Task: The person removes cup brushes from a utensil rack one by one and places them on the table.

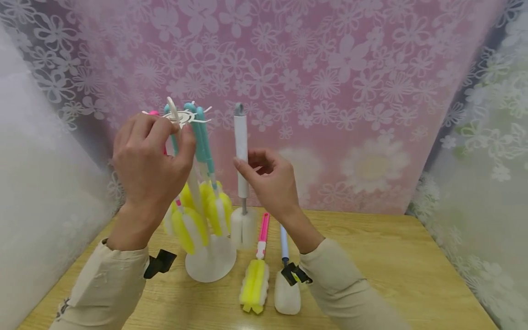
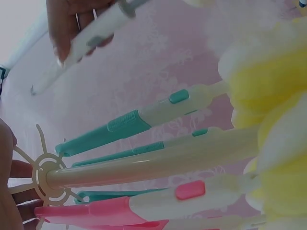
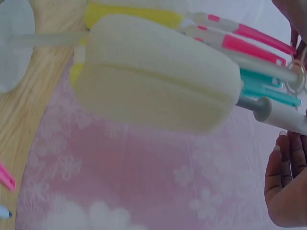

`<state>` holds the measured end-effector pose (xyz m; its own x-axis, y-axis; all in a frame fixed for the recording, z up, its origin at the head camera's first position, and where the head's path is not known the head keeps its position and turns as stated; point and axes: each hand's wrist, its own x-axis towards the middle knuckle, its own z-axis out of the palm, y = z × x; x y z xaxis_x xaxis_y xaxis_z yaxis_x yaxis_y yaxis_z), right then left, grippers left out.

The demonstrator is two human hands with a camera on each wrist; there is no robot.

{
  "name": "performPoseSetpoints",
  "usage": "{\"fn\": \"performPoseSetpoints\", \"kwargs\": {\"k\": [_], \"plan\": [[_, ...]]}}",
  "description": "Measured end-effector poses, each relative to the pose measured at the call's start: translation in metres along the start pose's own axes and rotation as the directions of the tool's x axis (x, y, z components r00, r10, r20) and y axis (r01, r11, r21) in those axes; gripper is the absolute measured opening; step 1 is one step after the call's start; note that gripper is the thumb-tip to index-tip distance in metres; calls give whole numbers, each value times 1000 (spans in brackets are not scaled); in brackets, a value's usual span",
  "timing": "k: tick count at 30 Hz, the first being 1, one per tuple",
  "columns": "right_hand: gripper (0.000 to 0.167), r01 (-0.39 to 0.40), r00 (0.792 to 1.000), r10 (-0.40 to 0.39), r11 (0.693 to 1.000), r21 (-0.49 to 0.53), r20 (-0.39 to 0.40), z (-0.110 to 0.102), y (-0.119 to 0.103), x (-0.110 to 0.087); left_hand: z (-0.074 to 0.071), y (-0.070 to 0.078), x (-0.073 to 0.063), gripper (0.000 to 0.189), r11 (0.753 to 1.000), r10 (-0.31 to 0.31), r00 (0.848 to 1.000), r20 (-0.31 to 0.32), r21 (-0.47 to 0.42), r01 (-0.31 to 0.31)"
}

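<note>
In the head view my right hand (image 1: 277, 185) pinches the white handle of a bottle brush (image 1: 241, 133), held upright with its white sponge head (image 1: 243, 229) down. To its left stands a white brush stand (image 1: 212, 266) with a central pole and a round hooked top. My left hand (image 1: 150, 160) holds that stand at its hooked top (image 2: 47, 177), the fingers partly behind the hooks in the left wrist view. From the hooks hang several brushes with yellow-and-white sponge heads, among them a teal-handled brush (image 2: 129, 124) and a pink-handled brush (image 2: 144, 206).
On the wooden table (image 1: 371, 275) lie a pink-handled brush (image 1: 255, 284) with a yellow-and-white sponge and a blue-handled brush (image 1: 287, 295) with a white sponge. A pink flowered curtain (image 1: 321, 91) hangs behind, with pale curtains at both sides.
</note>
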<state>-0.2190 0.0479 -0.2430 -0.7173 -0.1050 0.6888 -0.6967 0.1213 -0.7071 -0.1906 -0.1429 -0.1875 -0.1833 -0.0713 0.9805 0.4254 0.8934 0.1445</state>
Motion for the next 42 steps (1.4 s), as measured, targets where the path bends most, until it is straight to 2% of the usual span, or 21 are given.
{"fn": "performPoseSetpoints", "kwargs": {"k": [3,5,8,11,13,17,20,24,27,30,32,34,37,42], "plan": [[21,-11,1000,11,1000,-11,-20,-17,4,2,-1,-3,0,33,1000,7,1000,-12,-20,-7],[22,-45,999,44,999,-29,-27,-29,9,3,-2,-4,0,33,1000,8,1000,-19,-23,-9],[27,-150,989,149,986,-68,-26,-49,21,1,-3,-6,0,34,1000,7,1000,-19,-17,-7],[34,-286,958,287,950,-127,-11,-70,38,-4,-4,-7,0,34,1000,6,1000,-13,-1,-6],[37,-369,928,372,917,-152,-5,-82,53,-10,-5,-7,0,34,1000,8,1000,-5,9,-8],[39,-511,850,527,831,-221,15,-100,82,-26,-5,-7,0,35,1000,3,1000,2,22,-3],[38,-604,774,633,750,-269,29,-108,106,-43,-4,-7,-1,36,1000,-2,1000,4,29,1],[33,-689,685,727,664,-290,37,-115,141,-66,-3,-6,-1,36,1000,-4,1000,1,30,4],[31,-720,643,765,623,-306,44,-118,161,-80,-1,-4,-2,37,1000,-6,1000,-8,28,7],[29,-737,614,788,591,-329,41,-120,173,-90,1,-2,-2,36,1000,-7,1000,-28,21,8],[27,-742,598,800,571,-350,38,-121,178,-96,3,0,-2,34,1000,-7,999,-37,16,7],[27,-742,593,805,561,-368,31,-122,183,-100,4,1,-2,34,1000,-2,999,-45,13,3],[28,-730,597,802,554,-402,21,-119,191,-106,4,2,-2,34,1000,3,999,-42,11,-3],[28,-722,605,796,567,-396,36,-110,199,-112,4,1,-2,35,1000,2,999,-41,10,-2]]}}
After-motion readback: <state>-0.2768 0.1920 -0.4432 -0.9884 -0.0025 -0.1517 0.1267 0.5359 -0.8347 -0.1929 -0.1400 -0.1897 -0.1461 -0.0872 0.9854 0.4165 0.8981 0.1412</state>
